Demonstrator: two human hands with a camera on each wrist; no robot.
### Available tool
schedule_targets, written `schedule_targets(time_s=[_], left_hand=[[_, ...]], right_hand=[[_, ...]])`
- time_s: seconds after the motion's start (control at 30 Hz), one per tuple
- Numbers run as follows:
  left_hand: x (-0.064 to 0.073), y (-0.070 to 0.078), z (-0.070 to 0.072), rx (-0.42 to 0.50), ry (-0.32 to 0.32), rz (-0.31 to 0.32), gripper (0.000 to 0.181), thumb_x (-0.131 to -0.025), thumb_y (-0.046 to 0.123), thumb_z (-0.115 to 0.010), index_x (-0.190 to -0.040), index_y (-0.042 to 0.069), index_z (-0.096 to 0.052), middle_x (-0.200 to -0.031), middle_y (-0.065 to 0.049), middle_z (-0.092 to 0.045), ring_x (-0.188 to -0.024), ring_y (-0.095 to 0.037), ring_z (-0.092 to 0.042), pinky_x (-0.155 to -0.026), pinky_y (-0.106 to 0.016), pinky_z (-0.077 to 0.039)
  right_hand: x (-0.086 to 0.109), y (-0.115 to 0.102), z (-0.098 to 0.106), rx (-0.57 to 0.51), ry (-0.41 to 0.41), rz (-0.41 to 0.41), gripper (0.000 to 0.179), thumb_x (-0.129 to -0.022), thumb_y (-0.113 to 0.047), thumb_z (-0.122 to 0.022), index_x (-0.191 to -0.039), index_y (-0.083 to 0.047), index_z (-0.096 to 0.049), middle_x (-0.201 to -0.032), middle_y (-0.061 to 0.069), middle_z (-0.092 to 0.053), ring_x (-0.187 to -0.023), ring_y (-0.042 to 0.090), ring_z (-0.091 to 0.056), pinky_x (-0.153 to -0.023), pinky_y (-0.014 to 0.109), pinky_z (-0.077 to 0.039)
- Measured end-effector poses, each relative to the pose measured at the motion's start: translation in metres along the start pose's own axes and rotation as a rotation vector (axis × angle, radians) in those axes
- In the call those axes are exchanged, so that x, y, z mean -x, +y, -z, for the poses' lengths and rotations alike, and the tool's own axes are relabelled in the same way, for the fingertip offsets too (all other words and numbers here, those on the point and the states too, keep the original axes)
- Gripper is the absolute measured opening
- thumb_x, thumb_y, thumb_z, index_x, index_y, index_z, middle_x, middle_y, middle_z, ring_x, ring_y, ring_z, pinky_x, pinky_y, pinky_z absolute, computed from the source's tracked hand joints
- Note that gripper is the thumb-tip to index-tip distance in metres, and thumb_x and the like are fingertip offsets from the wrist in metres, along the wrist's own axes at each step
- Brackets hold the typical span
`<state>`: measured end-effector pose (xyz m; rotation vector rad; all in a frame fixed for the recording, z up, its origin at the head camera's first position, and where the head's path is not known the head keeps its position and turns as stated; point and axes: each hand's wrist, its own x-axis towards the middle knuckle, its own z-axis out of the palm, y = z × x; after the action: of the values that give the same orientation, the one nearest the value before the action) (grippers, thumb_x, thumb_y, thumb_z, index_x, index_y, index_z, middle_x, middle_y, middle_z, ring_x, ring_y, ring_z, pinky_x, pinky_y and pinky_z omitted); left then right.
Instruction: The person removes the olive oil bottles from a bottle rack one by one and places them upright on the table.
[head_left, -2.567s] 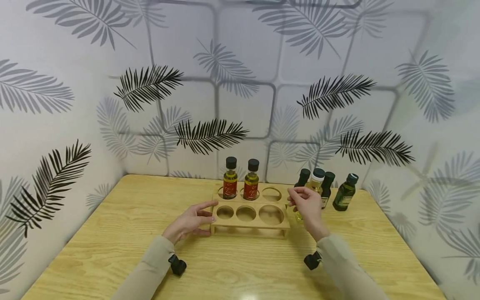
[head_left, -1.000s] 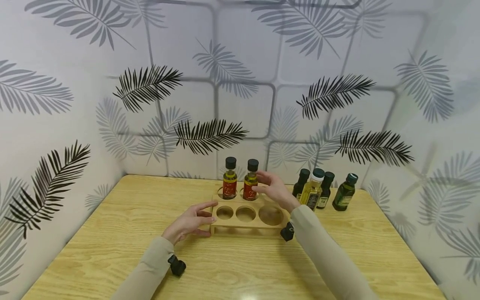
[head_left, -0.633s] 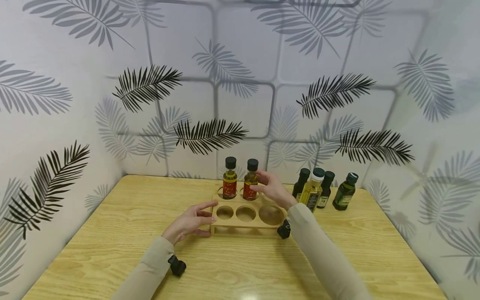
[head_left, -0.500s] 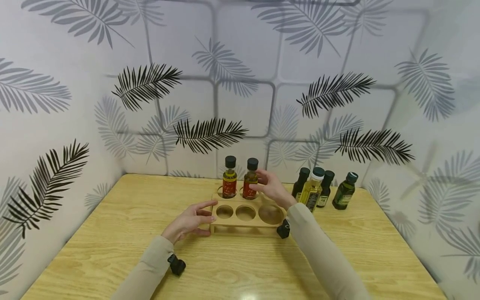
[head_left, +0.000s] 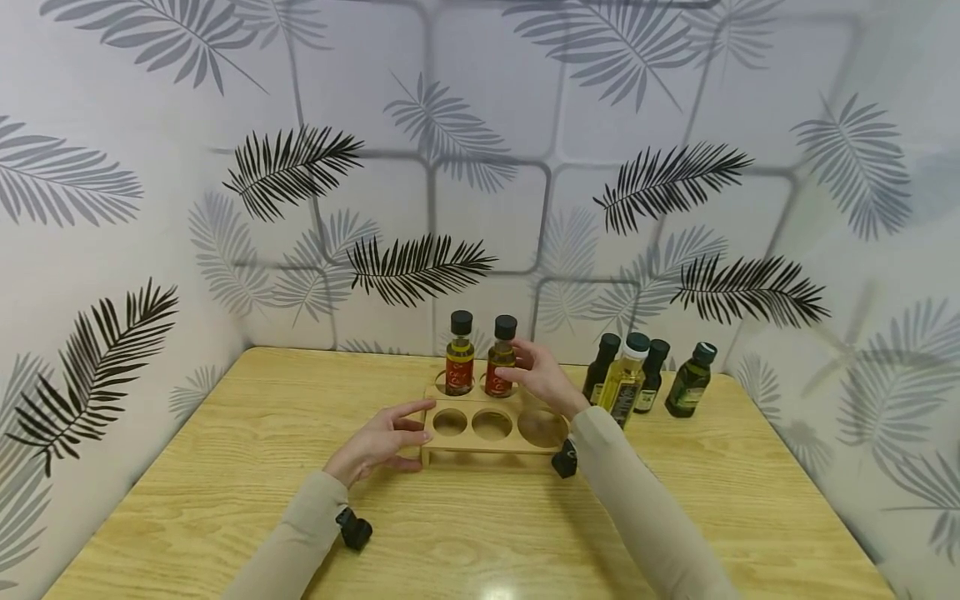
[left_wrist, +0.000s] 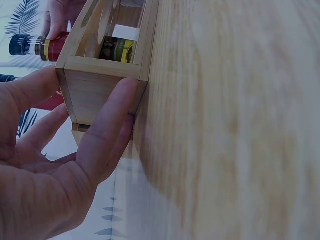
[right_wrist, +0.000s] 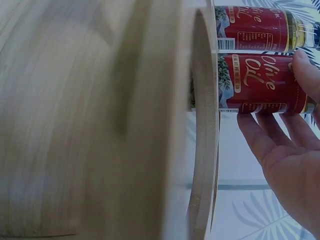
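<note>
A two-tier wooden bottle rack with round holes stands on the table. Two olive oil bottles with red labels and black caps stand upright in its rear row: the left bottle and the middle bottle. My right hand holds the middle bottle from the right, thumb on its front and fingers on its far side, as the right wrist view shows. At the rack's left end, my left hand touches the end panel with spread, fairly straight fingers. The right forearm covers the rack's front right corner.
Right of the rack stand a yellow oil bottle and two slim dark bottles. A squat green bottle stands farther right. A patterned wall rises behind the wooden table.
My right hand has moved left from beside the yellow bottle to the middle olive oil bottle and now holds it. The left hand has stayed at the rack's left end.
</note>
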<state>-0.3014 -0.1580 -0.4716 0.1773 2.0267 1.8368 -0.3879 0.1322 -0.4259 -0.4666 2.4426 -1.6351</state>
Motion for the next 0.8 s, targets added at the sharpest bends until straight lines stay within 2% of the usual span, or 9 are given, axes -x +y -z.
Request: schedule_targets(time_s=[0.4, 0.63, 0.8], left_hand=[[0.001, 0.001, 0.000, -0.007, 0.003, 0.010, 0.060, -0.096, 0.012, -0.064, -0.150, 0.024, -0.042, -0.144, -0.027, -0.037, -0.122, -0.034, -0.052, -0.081, -0.046, -0.060], [0.002, 0.001, 0.000, -0.009, 0.003, -0.001, 0.060, -0.095, 0.013, -0.065, -0.150, 0.023, -0.042, -0.144, -0.027, -0.037, -0.122, -0.035, -0.052, -0.080, -0.046, -0.060], [0.002, 0.002, -0.002, -0.011, 0.006, -0.005, 0.060, -0.095, 0.013, -0.065, -0.150, 0.022, -0.043, -0.143, -0.027, -0.039, -0.120, -0.034, -0.053, -0.079, -0.045, -0.060]], right_hand=[[0.005, 0.002, 0.003, 0.012, 0.086, 0.024, 0.074, -0.093, -0.023, -0.070, -0.154, -0.009, -0.031, -0.157, 0.018, -0.032, -0.141, 0.038, -0.036, -0.111, 0.052, -0.040], [0.009, -0.006, 0.007, 0.011, 0.127, 0.050, 0.078, -0.092, -0.028, -0.071, -0.155, -0.009, -0.029, -0.158, 0.015, -0.033, -0.142, 0.036, -0.035, -0.112, 0.052, -0.039], [0.012, -0.010, 0.010, -0.027, 0.127, 0.128, 0.066, -0.094, -0.024, -0.069, -0.151, -0.013, -0.038, -0.147, 0.014, -0.049, -0.136, 0.033, -0.045, -0.107, 0.051, -0.044]])
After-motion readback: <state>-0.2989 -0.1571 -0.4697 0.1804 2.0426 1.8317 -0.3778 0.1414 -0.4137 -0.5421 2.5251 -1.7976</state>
